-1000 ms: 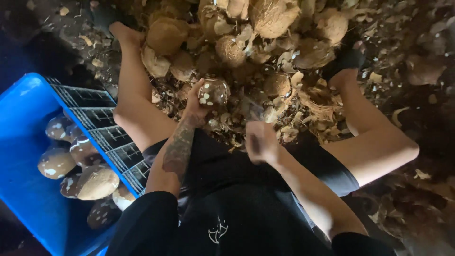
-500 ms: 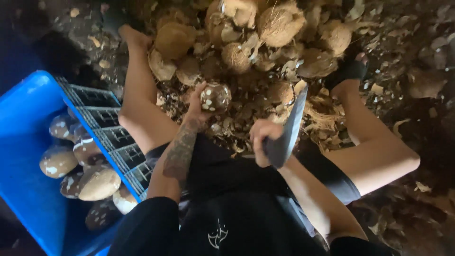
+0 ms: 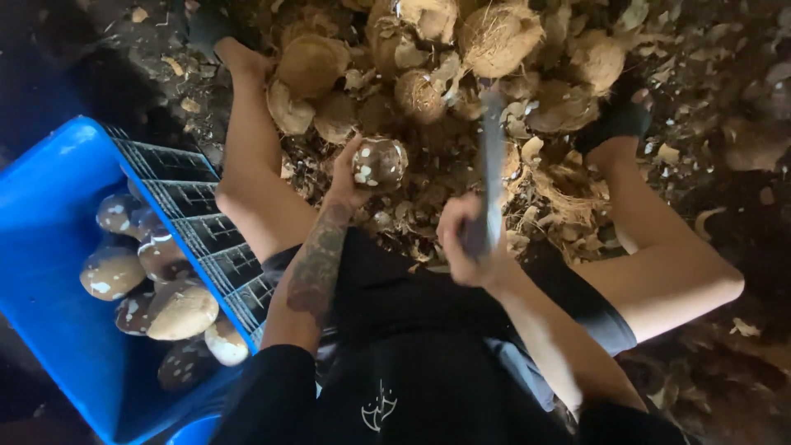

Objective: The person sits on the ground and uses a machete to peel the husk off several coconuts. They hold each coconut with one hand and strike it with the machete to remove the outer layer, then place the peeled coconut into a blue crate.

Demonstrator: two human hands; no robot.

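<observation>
My left hand (image 3: 346,177) grips a part-peeled coconut (image 3: 379,162) just before the husk pile (image 3: 461,49), my right hand (image 3: 470,243) clamps the blade (image 3: 493,156), several peeled ones fill the blue crate (image 3: 58,206) left of it, and many wait.

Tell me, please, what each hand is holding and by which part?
The left hand cups a partly peeled coconut from its side; the right hand grips a blurred knife by its handle.

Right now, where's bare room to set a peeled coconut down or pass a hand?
Bare blue plastic shows along the near-left wall of the blue plastic crate, beside the peeled brown-and-white coconuts heaped against its grated side. Dark ground outside the right leg holds only scattered chips. Crowded: the pile of brown husked coconuts and husk scraps between the feet.
</observation>
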